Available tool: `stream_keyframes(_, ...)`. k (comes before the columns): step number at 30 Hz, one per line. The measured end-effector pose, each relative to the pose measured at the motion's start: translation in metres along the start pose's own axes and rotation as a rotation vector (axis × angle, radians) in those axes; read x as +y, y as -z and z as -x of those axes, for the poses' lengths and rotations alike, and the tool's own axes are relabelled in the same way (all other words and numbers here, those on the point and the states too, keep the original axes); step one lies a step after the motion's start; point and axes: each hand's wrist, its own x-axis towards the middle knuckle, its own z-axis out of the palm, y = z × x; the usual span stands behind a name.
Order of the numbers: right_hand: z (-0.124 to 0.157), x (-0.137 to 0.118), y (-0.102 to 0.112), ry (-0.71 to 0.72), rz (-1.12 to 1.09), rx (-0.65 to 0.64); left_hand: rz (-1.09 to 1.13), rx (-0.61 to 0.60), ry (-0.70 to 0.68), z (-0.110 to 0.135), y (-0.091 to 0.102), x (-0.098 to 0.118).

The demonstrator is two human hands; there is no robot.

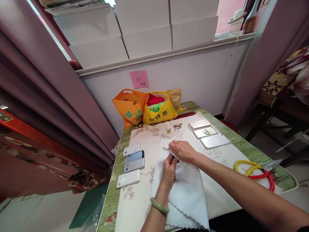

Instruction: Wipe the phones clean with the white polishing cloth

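White cloth [189, 190] near the bottle [168, 129]: our right hand [182, 150] grips it; our left hand [169, 169] could drop its dark object [173, 157] (should the pinch loosen).

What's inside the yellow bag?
Something red and crumpled and something green show at the top of the yellow bag. Its front covers whatever lies deeper, so I can't see that.

This looks like a home, given the mauve curtains [60, 74] and flower-patterned tablecloth [142, 199].
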Motion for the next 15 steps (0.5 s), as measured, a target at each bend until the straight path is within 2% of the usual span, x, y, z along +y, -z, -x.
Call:
stream_keyframes(3, 0.001, -0.006, -0.005, -0.034, 0.077, -0.003, -0.106, 0.032, -0.065, 0.000, 0.000, -0.003)
stream_keyframes(7, 0.005, -0.013, -0.017, -0.229, 0.076, 0.120, -0.101, 0.079, -0.075, -0.001, 0.002, -0.013)
stream_keyframes(10, 0.006, -0.013, -0.025, -0.316, 0.017, 0.208, -0.061, 0.083, -0.074, 0.000, 0.003, -0.016)
stream_keyframes(15, 0.004, -0.009, -0.036, -0.356, -0.215, 0.385, 0.041, 0.125, -0.036, 0.002, 0.001, -0.010)
